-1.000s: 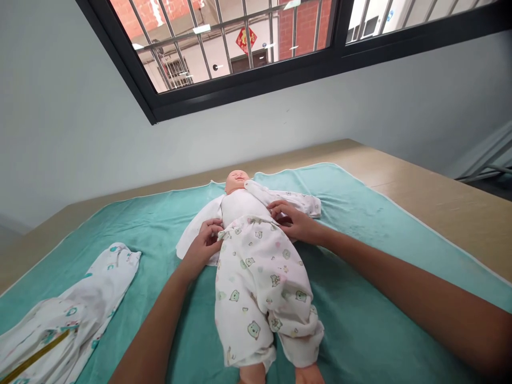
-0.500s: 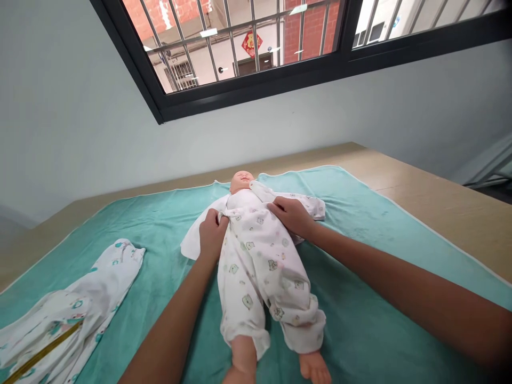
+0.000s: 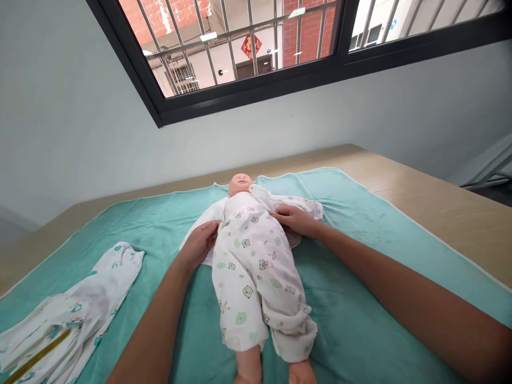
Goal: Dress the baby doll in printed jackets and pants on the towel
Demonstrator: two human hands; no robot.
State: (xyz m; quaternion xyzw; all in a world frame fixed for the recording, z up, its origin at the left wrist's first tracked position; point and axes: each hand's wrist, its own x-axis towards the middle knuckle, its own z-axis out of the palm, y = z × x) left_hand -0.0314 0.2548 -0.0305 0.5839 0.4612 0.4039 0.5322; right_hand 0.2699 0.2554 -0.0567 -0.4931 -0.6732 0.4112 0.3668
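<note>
A baby doll (image 3: 240, 184) lies on its back, head toward the wall, in a white long-sleeved top (image 3: 266, 196) and white printed baby pants (image 3: 250, 266). At the pants' left side, my left hand (image 3: 200, 242) has its fingers bent in against the waistband, fingertips partly hidden. My right hand (image 3: 295, 218) pinches the waistband's right edge between thumb and fingers. The top's front is folded open near the chest, and its left sleeve lies partly behind my left hand. Below the pants' cuffs the doll's bare feet show, cut off by the frame's lower edge.
Under the doll spreads a teal blanket (image 3: 136, 224) on a wooden table (image 3: 404, 184). Another white printed garment (image 3: 92, 288) lies at the left, with a yellow strip (image 3: 38, 354) across it. Behind the table are a wall and a barred window (image 3: 244, 88).
My left hand has moved outward and slightly down, its fist loosening. My right hand's fingers have straightened somewhat at the waistband. The pants have shifted a little left and lie flatter at the waist.
</note>
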